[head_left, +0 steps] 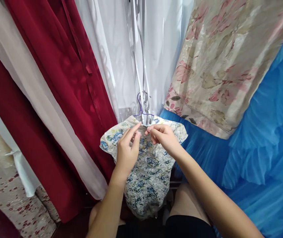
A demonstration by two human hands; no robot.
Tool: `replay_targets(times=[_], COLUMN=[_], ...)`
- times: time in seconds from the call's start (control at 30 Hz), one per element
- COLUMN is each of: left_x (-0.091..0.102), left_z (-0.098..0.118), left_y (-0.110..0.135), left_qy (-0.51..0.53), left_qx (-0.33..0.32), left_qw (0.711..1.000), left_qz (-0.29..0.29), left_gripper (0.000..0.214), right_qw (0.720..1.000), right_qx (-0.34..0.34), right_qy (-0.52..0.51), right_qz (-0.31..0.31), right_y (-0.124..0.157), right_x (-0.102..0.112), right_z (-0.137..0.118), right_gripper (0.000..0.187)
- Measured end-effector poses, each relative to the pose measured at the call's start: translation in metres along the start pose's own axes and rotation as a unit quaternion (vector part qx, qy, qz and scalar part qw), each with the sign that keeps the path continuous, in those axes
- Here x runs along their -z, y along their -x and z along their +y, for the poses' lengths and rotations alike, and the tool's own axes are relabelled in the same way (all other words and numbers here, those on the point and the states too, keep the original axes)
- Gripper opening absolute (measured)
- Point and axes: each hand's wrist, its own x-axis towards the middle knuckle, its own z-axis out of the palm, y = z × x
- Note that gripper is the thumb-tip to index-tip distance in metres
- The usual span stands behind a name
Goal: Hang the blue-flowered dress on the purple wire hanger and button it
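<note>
A short-sleeved floral dress [147, 185], white with blue and green flowers, hangs in front of me on a purple hanger [140, 103]. A seam runs down its middle from the neckline. At the right of the neck opening, my right hand [161, 135] pinches the fabric edge between thumb and fingers; any small fastener there is hidden. My left hand [129, 145] is at the left of the opening, index finger and thumb stretched out and apart, its other fingers curled. It touches or nearly touches the dress, with nothing visible between its fingers.
White cloth [161, 49] and long pale straps [138, 59] hang behind the dress. Dark red garments [64, 66] and a pale pink panel [39, 86] hang at left. A beige floral garment [218, 72] and blue ruffled tulle [267, 132] fill the right.
</note>
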Motion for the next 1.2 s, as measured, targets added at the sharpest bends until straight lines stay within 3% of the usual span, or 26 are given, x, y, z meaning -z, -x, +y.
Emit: replay_targets(times=[0.1, 0.2, 0.3, 0.4, 0.5, 0.57, 0.63, 0.77, 0.9, 0.97, 1.07, 1.2], left_x=[-0.003, -0.009, -0.011, -0.001, 0.026, 0.045, 0.059, 0.056, 0.025, 0.01, -0.006, -0.015], left_z=[0.005, 0.0, -0.009, -0.027, -0.062, -0.092, -0.124, -0.167, -0.171, -0.163, -0.141, -0.099], left_y=[-0.035, -0.044, -0.047, -0.054, -0.065, -0.071, -0.071, -0.039, 0.028, 0.066, 0.111, 0.131], left_qy=[-0.075, -0.127, -0.141, -0.134, -0.114, -0.033, 0.111, 0.218, 0.299, 0.343, 0.422, 0.515], left_qx=[-0.064, -0.106, -0.134, -0.123, -0.044, 0.063, 0.206, 0.36, 0.466, 0.491, 0.51, 0.484], left_qw=[0.993, 0.983, 0.978, 0.983, 0.985, 0.973, 0.923, 0.836, 0.75, 0.712, 0.667, 0.632], left_qz=[-0.057, -0.082, -0.072, -0.01, 0.123, 0.221, 0.306, 0.352, 0.362, 0.367, 0.342, 0.318], left_gripper=[0.016, 0.014, 0.014, 0.013, 0.014, 0.013, 0.009, 0.017, 0.022, 0.023, 0.022, 0.027], right_qw=[1.0, 0.999, 0.996, 0.994, 0.992, 0.992, 0.991, 0.992, 0.993, 0.982, 0.933, 0.893], right_qx=[-0.005, -0.003, 0.011, -0.009, -0.036, -0.048, -0.057, -0.08, -0.115, -0.136, -0.148, -0.17], right_qy=[-0.014, -0.02, 0.014, 0.082, 0.117, 0.121, 0.123, 0.091, -0.033, -0.11, -0.205, -0.185], right_qz=[0.002, 0.04, 0.088, 0.068, 0.026, 0.006, -0.011, -0.034, -0.007, 0.073, 0.255, 0.372], right_y=[0.0, 0.0, -0.003, -0.007, -0.002, 0.007, 0.018, 0.036, 0.059, 0.079, 0.119, 0.157], right_x=[-0.002, -0.009, -0.019, -0.024, -0.024, -0.024, -0.026, -0.033, -0.037, -0.035, -0.027, -0.014], right_z=[0.001, 0.011, 0.028, 0.044, 0.058, 0.064, 0.066, 0.066, 0.085, 0.105, 0.141, 0.169], right_gripper=[0.026, 0.028, 0.03, 0.029, 0.028, 0.029, 0.029, 0.027, 0.027, 0.029, 0.037, 0.041])
